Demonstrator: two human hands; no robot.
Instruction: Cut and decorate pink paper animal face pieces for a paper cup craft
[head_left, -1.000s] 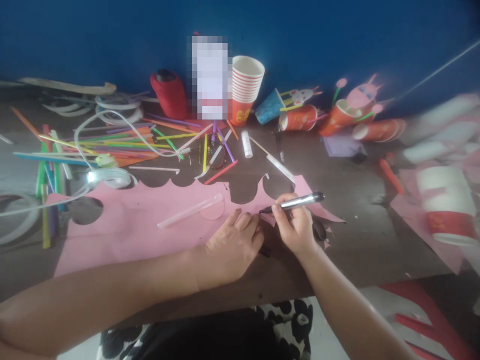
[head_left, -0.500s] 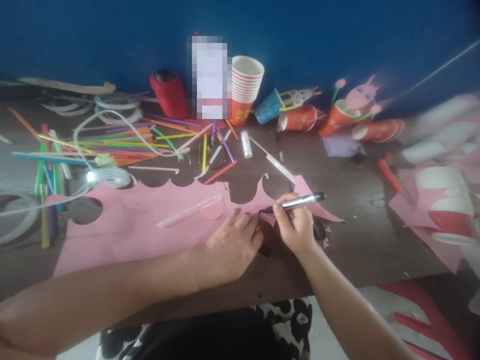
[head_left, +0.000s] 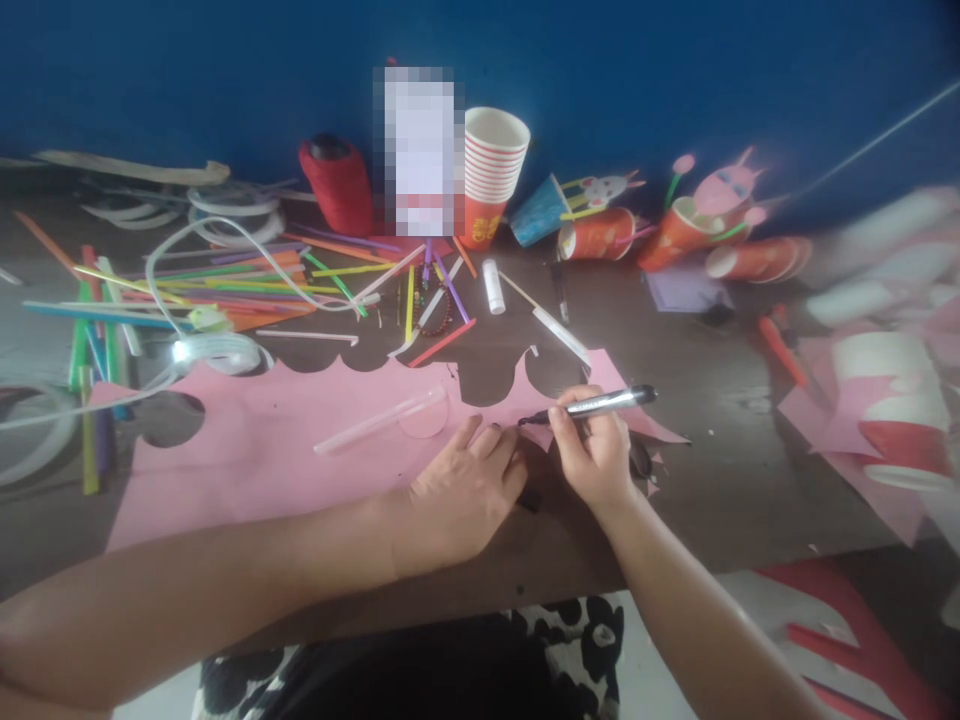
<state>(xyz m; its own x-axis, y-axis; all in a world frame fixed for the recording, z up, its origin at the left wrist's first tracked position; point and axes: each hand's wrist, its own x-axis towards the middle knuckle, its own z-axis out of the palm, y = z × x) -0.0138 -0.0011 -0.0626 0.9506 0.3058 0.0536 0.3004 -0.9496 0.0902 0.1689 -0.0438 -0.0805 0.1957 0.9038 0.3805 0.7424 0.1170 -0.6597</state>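
Observation:
My right hand [head_left: 595,445] is closed around a black-and-silver marker [head_left: 604,402]. Its dark tip points left and sits at the pink paper [head_left: 247,455], close to my left fingertips. My left hand [head_left: 474,485] lies palm down on the paper's near edge, fingers slightly bent and pressing on it. Round bites are cut out of the sheet's far edge. On the sheet, left of my hands, rest a clear flat strip [head_left: 381,421] and a small pink paper circle [head_left: 424,417]. Under the right hand, dark scissor-like loops [head_left: 640,460] show in part.
Coloured straws [head_left: 217,285] and a white cable [head_left: 217,352] spread over the left. At the back stand a red bundle [head_left: 337,188], stacked paper cups [head_left: 491,180] and decorated cups [head_left: 679,235]. A glue stick [head_left: 493,287] lies mid-table. Pink scraps and cups [head_left: 900,460] are at right.
The marker and my right hand have shifted very slightly to the right. My left hand stays in place on the paper.

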